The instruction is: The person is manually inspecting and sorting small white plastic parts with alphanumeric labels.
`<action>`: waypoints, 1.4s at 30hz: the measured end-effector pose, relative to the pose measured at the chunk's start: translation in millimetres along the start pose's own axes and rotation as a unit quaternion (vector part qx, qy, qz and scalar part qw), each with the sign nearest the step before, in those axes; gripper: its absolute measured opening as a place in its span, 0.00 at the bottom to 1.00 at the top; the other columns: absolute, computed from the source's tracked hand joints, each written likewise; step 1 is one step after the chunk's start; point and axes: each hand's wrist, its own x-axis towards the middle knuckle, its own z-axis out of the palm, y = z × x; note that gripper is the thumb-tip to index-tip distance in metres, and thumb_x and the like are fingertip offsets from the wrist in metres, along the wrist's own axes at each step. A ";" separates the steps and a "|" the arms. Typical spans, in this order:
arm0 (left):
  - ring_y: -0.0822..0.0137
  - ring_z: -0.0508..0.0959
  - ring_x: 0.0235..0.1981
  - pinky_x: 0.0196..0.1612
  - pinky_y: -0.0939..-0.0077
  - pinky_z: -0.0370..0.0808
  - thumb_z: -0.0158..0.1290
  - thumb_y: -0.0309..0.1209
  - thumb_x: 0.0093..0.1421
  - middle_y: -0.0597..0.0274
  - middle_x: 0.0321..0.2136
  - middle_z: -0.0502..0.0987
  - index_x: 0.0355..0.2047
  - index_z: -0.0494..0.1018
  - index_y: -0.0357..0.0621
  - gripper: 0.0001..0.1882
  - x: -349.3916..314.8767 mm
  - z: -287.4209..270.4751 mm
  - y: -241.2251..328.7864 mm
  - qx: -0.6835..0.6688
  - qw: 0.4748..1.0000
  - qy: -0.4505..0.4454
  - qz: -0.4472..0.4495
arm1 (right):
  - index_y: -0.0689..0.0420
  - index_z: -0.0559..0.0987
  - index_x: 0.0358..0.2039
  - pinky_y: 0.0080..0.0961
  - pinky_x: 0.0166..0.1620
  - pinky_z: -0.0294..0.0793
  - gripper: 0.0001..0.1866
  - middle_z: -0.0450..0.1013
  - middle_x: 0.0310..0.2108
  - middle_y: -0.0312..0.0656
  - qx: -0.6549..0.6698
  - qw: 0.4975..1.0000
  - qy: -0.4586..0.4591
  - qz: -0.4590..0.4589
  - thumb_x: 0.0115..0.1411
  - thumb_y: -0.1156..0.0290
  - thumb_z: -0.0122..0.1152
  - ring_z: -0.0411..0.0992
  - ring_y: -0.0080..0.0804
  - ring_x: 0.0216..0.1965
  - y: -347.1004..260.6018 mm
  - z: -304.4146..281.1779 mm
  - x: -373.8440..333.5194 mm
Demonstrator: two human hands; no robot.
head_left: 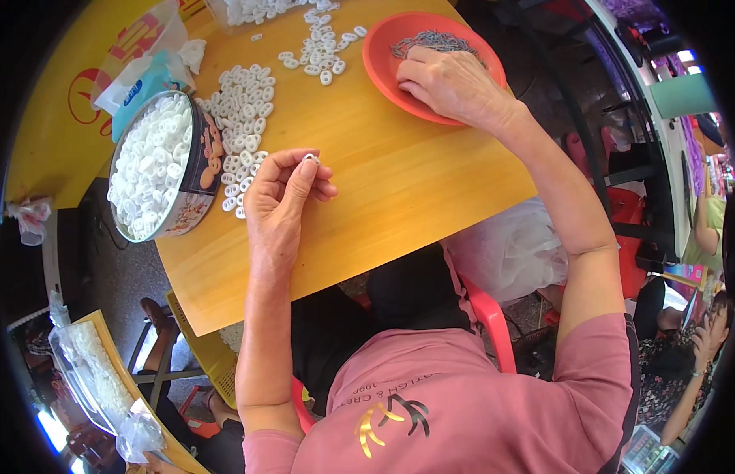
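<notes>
Between its thumb and forefinger, my left hand [277, 205] pinches a small white plastic piece [311, 158], mostly covered by the fingertips. It is held just above the table, beside a spread of white oval pieces with two holes [245, 107]. At the far right, my right hand [458, 85] reaches into a red-orange bowl [375, 63]. Its fingers are curled down at the edge of a pile of thin grey metal pieces [435, 41], which look like small screws or pins. Whatever those fingertips grip is hidden.
A round tin [206, 158] heaped with white pieces stands at the table's left edge. Behind it are a clear plastic bag and a blue packet [146, 79]. More white pieces [320, 47] lie toward the back. The yellow wooden table [383, 189] ends near my lap.
</notes>
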 end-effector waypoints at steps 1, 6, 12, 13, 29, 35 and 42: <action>0.71 0.78 0.30 0.35 0.79 0.75 0.52 0.29 0.67 0.60 0.33 0.78 0.45 0.73 0.36 0.11 -0.2 0.3 0.8 -0.002 1.000 -0.002 0.001 | 0.58 0.79 0.31 0.35 0.36 0.75 0.04 0.74 0.31 0.41 -0.005 1.000 0.013 -0.006 0.57 0.72 0.62 0.76 0.42 0.32 1.5 2.2 1.1; 0.71 0.78 0.29 0.34 0.80 0.74 0.53 0.30 0.66 0.61 0.31 0.78 0.43 0.74 0.37 0.09 -1.7 -1.9 7.7 -0.044 0.998 0.024 -0.036 | 0.61 0.78 0.30 0.27 0.30 0.73 0.04 0.75 0.21 0.40 0.168 0.979 0.101 0.053 0.57 0.73 0.61 0.74 0.32 0.24 -1.6 -4.5 3.7; 0.70 0.78 0.27 0.32 0.79 0.74 0.57 0.31 0.64 0.58 0.29 0.79 0.39 0.74 0.38 0.09 -8.6 3.3 17.5 -0.129 0.990 0.027 -0.050 | 0.58 0.82 0.41 0.13 0.30 0.72 0.08 0.76 0.27 0.31 0.444 0.862 0.147 0.195 0.62 0.71 0.61 0.73 0.13 0.26 -62.5 -19.2 -0.9; 0.70 0.78 0.27 0.33 0.79 0.74 0.57 0.30 0.64 0.58 0.29 0.79 0.39 0.75 0.38 0.09 -11.2 5.0 18.8 -0.142 0.988 0.025 -0.049 | 0.58 0.82 0.43 0.12 0.31 0.72 0.10 0.77 0.28 0.31 0.493 0.835 0.171 0.172 0.63 0.71 0.61 0.73 0.14 0.26 -74.5 -19.1 -0.8; 0.71 0.77 0.30 0.36 0.79 0.73 0.59 0.29 0.62 0.60 0.31 0.79 0.38 0.75 0.37 0.08 -51.1 14.2 25.5 -0.207 0.978 0.038 0.010 | 0.64 0.79 0.39 0.14 0.32 0.72 0.10 0.77 0.31 0.37 0.744 0.633 0.085 0.198 0.64 0.70 0.61 0.71 0.17 0.26 -165.5 -8.1 -12.3; 0.71 0.77 0.30 0.36 0.78 0.74 0.59 0.29 0.62 0.59 0.30 0.79 0.37 0.75 0.36 0.08 -56.4 16.9 27.9 -0.215 0.976 0.038 0.019 | 0.64 0.79 0.39 0.14 0.31 0.72 0.10 0.77 0.30 0.36 0.748 0.629 0.100 0.186 0.64 0.69 0.61 0.71 0.17 0.26 -170.0 -9.9 -12.7; 0.71 0.77 0.29 0.36 0.78 0.74 0.59 0.29 0.62 0.59 0.30 0.79 0.37 0.75 0.35 0.09 -59.3 18.8 27.7 -0.195 0.979 0.043 0.037 | 0.64 0.78 0.39 0.14 0.31 0.73 0.10 0.77 0.30 0.37 0.742 0.636 0.117 0.180 0.64 0.69 0.61 0.71 0.17 0.26 -173.7 -10.7 -14.2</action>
